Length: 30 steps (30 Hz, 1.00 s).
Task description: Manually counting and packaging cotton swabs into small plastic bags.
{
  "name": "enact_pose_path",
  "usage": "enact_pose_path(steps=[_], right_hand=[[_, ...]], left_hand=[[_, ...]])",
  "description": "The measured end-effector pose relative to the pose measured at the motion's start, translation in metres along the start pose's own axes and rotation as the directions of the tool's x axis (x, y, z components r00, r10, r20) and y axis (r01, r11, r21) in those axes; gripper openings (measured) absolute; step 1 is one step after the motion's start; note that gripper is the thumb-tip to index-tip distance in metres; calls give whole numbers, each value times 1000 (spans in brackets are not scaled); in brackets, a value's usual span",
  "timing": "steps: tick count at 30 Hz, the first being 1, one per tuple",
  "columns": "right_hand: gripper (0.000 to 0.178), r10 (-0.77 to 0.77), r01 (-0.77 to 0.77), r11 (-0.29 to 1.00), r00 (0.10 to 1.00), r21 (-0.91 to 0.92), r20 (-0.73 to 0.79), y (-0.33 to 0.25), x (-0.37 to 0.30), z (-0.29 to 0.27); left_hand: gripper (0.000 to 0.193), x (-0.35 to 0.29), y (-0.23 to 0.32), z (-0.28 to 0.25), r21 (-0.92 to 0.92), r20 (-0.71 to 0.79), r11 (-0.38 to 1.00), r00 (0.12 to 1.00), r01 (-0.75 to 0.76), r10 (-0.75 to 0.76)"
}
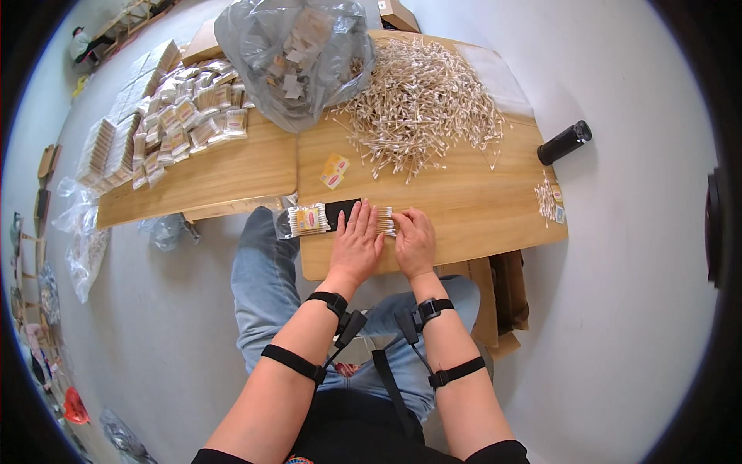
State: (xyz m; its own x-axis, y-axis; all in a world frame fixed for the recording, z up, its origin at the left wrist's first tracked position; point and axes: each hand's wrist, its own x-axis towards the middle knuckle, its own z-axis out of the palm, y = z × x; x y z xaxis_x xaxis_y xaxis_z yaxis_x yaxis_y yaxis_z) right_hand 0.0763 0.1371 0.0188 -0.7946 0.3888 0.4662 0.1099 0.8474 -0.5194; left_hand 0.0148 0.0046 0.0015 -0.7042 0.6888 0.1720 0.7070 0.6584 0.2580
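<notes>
Near the front edge of the bench (471, 213), in the head view, a row of cotton swabs (385, 222) is partly covered by the left hand (358, 246), which is laid flat with fingers extended. The row's right end is met by the bent fingers of the right hand (415, 241); whether anything is pinched cannot be told. Left of the row, a black strip (338, 212) and a clear packet of swabs (309, 220) are seen. Farther back, yellow cards (335, 170), a large swab heap (425, 108) and a grey plastic bag (263, 62) are set out.
</notes>
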Motion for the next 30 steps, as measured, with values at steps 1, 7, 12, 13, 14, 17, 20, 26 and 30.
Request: enact_pose_path(steps=[1, 7, 12, 13, 14, 17, 20, 26, 30], right_hand=[[23, -11, 11, 1000, 1000, -4, -2, 0, 0, 0], [25, -8, 8, 1000, 1000, -16, 10, 3, -2, 3], [27, 2, -1, 998, 1000, -55, 23, 1, -1, 2], [28, 14, -11, 997, 999, -76, 39, 0, -1, 1], [28, 15, -12, 997, 999, -74, 40, 0, -1, 1], [30, -7, 12, 995, 999, -94, 54, -1, 0, 3], [31, 5, 4, 992, 998, -130, 63, -1, -1, 1], [28, -10, 17, 994, 998, -112, 66, 1, 0, 2], [28, -12, 19, 994, 998, -105, 69, 0, -1, 2]], left_hand=[[60, -1, 0, 0, -7, 6, 1000, 1000, 2, -2], [60, -1, -1, 2, -9, 6, 1000, 1000, 5, -5], [60, 1, 0, -1, -31, 33, 999, 999, 9, -8], [60, 1, 0, -1, -18, 21, 1000, 1000, 5, -5], [60, 1, -1, -1, -4, 13, 1000, 1000, 3, -3], [60, -1, -2, -1, -37, 21, 999, 1000, 13, -12], [60, 0, 0, 0, -40, -2, 999, 1000, 1, -1], [60, 0, 1, -1, -66, 17, 998, 1000, 11, -10], [60, 0, 0, 0, -12, 7, 1000, 1000, 13, -13]])
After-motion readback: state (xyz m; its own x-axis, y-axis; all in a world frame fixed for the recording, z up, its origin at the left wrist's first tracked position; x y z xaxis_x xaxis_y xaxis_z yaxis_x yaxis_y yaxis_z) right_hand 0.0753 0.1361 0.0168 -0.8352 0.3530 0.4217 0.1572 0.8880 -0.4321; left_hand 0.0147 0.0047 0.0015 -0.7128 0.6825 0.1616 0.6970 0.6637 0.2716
